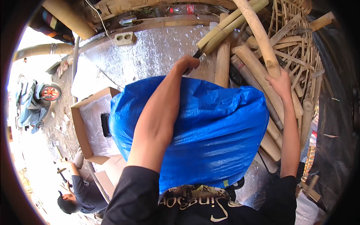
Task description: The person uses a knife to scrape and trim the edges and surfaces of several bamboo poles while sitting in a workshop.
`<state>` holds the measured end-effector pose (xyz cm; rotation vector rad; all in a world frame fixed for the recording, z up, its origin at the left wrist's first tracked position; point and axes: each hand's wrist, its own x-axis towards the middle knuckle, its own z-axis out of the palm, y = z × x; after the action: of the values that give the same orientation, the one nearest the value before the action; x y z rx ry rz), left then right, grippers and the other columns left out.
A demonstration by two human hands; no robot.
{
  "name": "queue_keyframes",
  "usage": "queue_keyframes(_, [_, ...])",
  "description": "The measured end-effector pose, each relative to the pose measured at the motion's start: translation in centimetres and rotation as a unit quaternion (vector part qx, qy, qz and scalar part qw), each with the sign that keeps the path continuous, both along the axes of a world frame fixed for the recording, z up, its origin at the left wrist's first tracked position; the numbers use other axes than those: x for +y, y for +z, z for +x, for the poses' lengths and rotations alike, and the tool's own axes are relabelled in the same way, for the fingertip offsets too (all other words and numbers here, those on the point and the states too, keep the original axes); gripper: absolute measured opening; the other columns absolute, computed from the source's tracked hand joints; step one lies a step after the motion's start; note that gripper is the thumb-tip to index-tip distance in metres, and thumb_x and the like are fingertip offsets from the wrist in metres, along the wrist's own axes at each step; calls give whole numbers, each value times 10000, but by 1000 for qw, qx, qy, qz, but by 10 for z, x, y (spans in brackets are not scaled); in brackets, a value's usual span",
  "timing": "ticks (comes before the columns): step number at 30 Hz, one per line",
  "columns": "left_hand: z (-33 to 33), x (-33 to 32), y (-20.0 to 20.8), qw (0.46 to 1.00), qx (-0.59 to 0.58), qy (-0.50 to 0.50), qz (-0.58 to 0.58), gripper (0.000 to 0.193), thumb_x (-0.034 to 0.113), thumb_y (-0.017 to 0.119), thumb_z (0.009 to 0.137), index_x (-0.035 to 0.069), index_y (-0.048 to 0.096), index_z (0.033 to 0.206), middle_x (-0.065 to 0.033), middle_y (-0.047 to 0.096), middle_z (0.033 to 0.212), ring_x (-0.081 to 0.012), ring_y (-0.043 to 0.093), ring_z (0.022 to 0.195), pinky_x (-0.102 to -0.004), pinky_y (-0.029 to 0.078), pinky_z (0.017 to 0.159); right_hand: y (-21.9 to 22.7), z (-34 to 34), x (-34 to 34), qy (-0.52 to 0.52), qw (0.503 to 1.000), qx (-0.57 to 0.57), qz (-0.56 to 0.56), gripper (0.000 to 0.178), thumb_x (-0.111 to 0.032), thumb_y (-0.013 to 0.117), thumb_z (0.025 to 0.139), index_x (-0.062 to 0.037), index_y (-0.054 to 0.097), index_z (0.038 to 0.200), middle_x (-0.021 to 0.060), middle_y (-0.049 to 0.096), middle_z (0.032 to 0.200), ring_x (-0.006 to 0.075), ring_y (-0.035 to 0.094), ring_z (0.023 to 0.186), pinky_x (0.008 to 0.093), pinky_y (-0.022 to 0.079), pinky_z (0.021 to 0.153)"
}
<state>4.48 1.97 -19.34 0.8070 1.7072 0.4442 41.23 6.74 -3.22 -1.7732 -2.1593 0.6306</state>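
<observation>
My left hand is closed around the dark handle of a knife. The knife meets the near end of a greenish bamboo piece, which has a dark split line along it; how deep the blade sits is hard to see. My right hand grips the lower end of a thick pale bamboo stick. That stick slants up and left, crossing the far part of the greenish piece. A blue tarp covers my lap beneath both arms.
Bamboo lengths lie at the right, beside a heap of thin split strips. An open cardboard box stands left of the tarp. A power socket block and plastic bottle lie farther off. Another person sits lower left.
</observation>
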Motion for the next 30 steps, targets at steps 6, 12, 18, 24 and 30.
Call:
queue_keyframes(6, [-9,1,-2,998,-56,-19,-34,180,150,672,717,51,522,717,-58,483,580,-171,447,434,-347,335,394,-23,17,-20,-104,992,72,24,576,-378,875,749,49,671,1077,215,730,895,311,720,831,413,547,765])
queue_keyframes(12, [-15,-2,-5,999,-13,-32,-38,199,194,693,708,47,561,733,-67,520,591,-181,481,442,-348,360,405,-36,-15,-5,-84,866,-232,436,679,-348,784,851,63,508,1316,262,608,1218,388,584,1169,443,466,1001])
queue_keyframes(18, [-4,1,-3,999,-12,-41,-18,225,249,699,727,47,601,731,-69,535,569,-188,497,431,-380,369,403,-56,-115,183,-88,969,194,-129,844,-529,840,779,9,530,1350,195,602,1289,261,603,1153,412,498,970])
queue_keyframes(24, [-3,1,-6,998,16,-61,-13,254,278,714,738,60,598,677,-53,547,563,-180,495,429,-359,364,402,-119,-175,251,-121,844,502,-143,1024,-466,918,687,-32,429,1475,146,559,1345,267,574,1213,444,483,1012])
queue_keyframes(30, [-1,5,-17,993,29,-112,-26,169,232,642,781,63,637,777,-49,544,584,-186,496,438,-344,358,404,-60,-202,188,42,809,586,6,661,-262,924,714,0,580,1213,119,687,1109,238,681,1006,380,554,877])
